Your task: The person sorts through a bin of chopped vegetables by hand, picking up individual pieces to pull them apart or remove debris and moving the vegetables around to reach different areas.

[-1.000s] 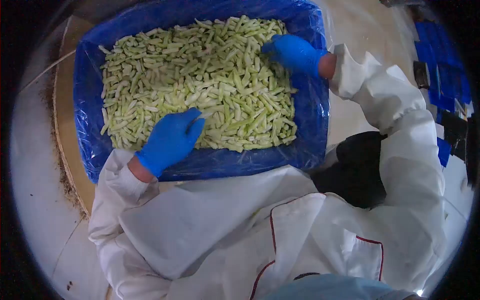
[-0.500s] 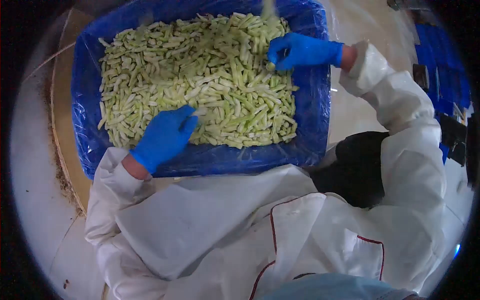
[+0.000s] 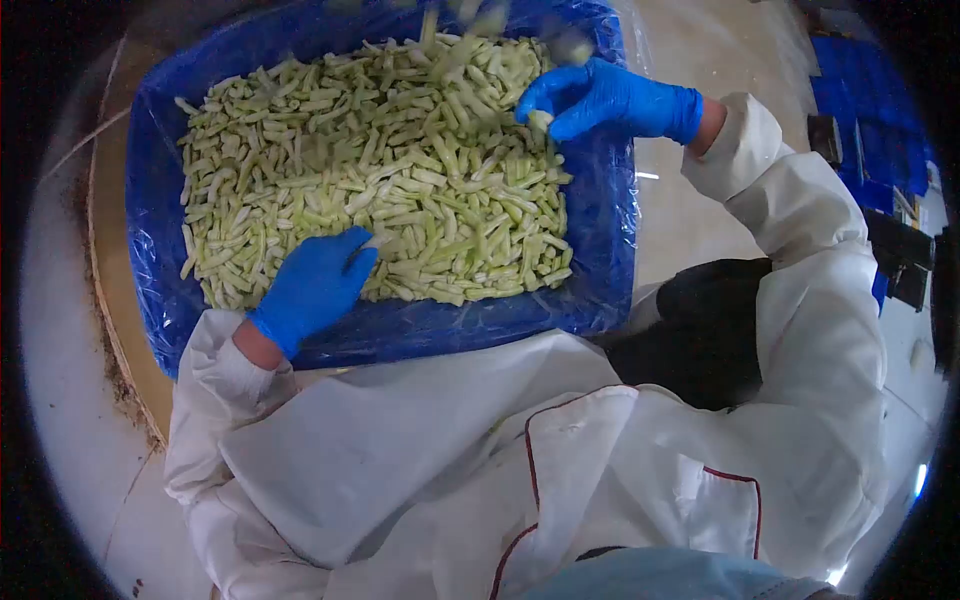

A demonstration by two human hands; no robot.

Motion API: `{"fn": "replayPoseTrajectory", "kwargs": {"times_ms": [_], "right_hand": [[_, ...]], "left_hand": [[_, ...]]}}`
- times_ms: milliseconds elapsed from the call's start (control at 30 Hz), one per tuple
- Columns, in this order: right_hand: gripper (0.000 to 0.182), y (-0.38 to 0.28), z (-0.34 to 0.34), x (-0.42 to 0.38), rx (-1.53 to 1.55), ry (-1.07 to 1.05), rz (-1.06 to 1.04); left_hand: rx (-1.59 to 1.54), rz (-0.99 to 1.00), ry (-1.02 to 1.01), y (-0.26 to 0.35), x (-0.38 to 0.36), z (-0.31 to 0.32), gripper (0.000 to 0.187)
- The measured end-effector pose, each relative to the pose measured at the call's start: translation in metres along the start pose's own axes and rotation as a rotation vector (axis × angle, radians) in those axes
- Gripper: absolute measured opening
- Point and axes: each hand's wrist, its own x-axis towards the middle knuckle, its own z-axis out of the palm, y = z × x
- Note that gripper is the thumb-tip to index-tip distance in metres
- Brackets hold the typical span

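A blue crate [image 3: 155,250] lined with clear plastic holds a thick layer of pale green cut vegetable strips [image 3: 440,190]. My left hand [image 3: 315,282], in a blue glove, rests over the near left part of the layer. Its thumb and forefinger are closed at a pale strip [image 3: 377,240], partly hidden by the fingertips. Above the far right corner of the layer, my blue-gloved right hand [image 3: 612,100] pinches a small pale green piece [image 3: 540,121] between thumb and fingers. Blurred pieces [image 3: 488,20] are in the air at the crate's far side.
Clear plastic liner [image 3: 625,215] hangs over the crate's right wall. A tan board edge [image 3: 110,290] lies left of the crate. Blue crates [image 3: 870,110] and dark objects [image 3: 900,255] stand at the far right. My white coat [image 3: 420,440] is close to the crate's near edge.
The crate has shifted slightly left in view. My right hand has lifted off the strips, with the piece now showing at its fingertips. More blurred pieces appear at the top.
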Motion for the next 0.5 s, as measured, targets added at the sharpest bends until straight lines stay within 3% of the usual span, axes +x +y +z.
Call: {"fn": "replayPoseTrajectory", "kwargs": {"times_ms": [167,267,400,467,500], "right_hand": [[0.03,-0.01,0.001,0.006,-0.116,-0.061,0.034],[0.027,-0.011,-0.001,0.004,-0.041,-0.062,0.112],[0.026,-0.026,-0.014,-0.012,-0.09,-0.153,0.215],[0.029,-0.019,-0.031,-0.03,-0.341,-0.149,-0.048],[0.027,-0.022,-0.033,-0.044,-0.306,-0.073,0.064]], "left_hand": [[0.03,-0.103,-0.076,0.002,0.002,-0.003,0.038],[0.026,0.107,0.093,-0.005,-0.002,0.004,0.032],[0.048,0.13,0.134,-0.014,-0.002,0.009,0.031],[0.05,0.164,0.188,-0.019,-0.004,0.009,0.03],[0.058,0.082,0.113,-0.017,-0.006,0.004,0.032]]}}
